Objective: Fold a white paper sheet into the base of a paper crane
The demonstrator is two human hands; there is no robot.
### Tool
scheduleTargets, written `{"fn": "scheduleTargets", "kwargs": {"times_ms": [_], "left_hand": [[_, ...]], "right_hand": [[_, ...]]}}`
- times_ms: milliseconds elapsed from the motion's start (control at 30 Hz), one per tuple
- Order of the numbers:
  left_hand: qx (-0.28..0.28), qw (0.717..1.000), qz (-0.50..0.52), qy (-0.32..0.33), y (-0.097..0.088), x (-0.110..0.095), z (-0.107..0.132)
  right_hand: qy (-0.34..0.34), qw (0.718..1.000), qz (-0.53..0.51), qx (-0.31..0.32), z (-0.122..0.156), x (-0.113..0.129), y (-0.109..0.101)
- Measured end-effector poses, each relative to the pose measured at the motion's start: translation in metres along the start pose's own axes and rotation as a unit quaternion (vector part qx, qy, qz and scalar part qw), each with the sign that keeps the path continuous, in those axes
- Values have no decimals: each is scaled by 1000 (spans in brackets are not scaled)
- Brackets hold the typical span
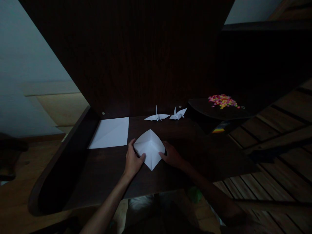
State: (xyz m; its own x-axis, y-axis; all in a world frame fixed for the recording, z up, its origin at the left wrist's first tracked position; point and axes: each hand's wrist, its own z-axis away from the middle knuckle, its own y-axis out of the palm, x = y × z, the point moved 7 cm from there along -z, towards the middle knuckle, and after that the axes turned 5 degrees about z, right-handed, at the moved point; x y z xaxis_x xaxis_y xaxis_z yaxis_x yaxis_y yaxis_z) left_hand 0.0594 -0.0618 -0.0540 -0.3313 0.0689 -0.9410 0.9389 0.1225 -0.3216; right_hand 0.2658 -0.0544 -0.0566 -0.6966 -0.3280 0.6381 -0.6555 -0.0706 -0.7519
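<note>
A folded white paper [150, 148], diamond-shaped with a centre crease, lies on the dark wooden desk [102, 172]. My left hand [133, 160] grips its left edge, thumb on top of the paper. On the paper's right edge rests my right hand [172, 155], thumb pressing the sheet, fingers curled beside it. Behind the paper stand two finished white paper cranes [157, 116] [178, 113]. A flat white sheet [110, 132] lies to the left.
A pile of small colourful pieces [223, 101] sits on a dark raised shelf at the right. The desk's tall dark back panel [136, 58] rises behind. Wooden floor boards [280, 130] show at right, and the scene is dim.
</note>
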Motion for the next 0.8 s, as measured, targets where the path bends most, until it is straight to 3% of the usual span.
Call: {"fn": "scheduleTargets", "kwargs": {"times_ms": [233,533,800], "left_hand": [[12,999,-33,4,0,-2,-1],[20,999,28,-1,1,8,-3],[25,1000,2,5,-2,6,-7]], "right_hand": [[29,995,-89,40,-9,-5,2],[-23,995,-50,81,-12,4,4],[-4,996,-28,86,-9,5,7]]}}
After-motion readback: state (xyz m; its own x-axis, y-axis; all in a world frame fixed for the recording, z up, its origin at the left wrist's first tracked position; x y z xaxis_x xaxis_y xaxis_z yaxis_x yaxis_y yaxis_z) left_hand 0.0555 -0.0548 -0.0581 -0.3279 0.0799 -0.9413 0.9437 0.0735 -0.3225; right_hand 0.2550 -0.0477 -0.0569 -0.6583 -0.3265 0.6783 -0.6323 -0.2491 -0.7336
